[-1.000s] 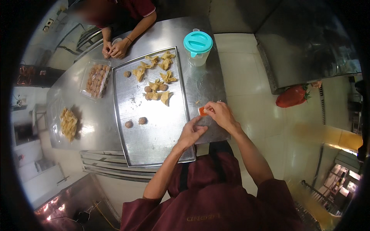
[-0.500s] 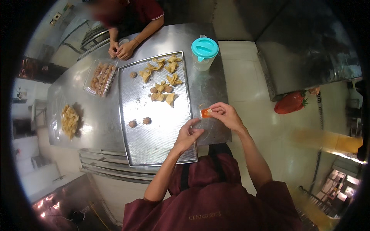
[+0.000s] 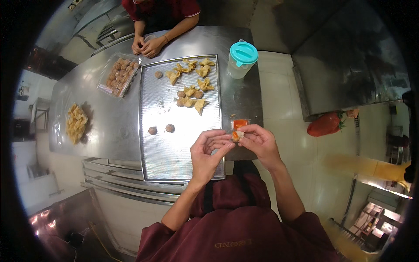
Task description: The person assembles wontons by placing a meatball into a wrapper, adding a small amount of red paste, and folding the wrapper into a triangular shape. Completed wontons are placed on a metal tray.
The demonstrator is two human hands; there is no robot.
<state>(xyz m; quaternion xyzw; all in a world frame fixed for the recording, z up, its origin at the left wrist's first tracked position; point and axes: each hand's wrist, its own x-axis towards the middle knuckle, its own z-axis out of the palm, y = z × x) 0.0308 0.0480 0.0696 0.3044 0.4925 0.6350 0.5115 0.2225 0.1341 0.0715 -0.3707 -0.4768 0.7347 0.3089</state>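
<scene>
My right hand point(image 3: 263, 147) pinches a small pale piece of food point(image 3: 237, 136) with orange sauce on it; its exact kind is hard to tell. Just beyond it, a small clear tray of orange sauce point(image 3: 240, 123) lies on the steel table. Close on the left is my left hand point(image 3: 210, 153), its fingers loosely bent and the thumb apart, with nothing visible in it. Its fingertips come very near the food; whether they touch it I cannot tell. A perforated metal tray point(image 3: 163, 159) holds several folded fried dumplings point(image 3: 205, 84) and round brown balls point(image 3: 170, 128).
A pitcher with a turquoise lid point(image 3: 243, 54) stands by the table's right edge. Left of the metal tray are a clear box of brown balls point(image 3: 120, 75) and a bag of fried pieces point(image 3: 76, 123). Across the table, a person's hands point(image 3: 149, 46) rest at the edge.
My right hand has lifted the food from the sauce tray and brought it nearer me. My left hand has moved up beside it. The view has shifted slightly.
</scene>
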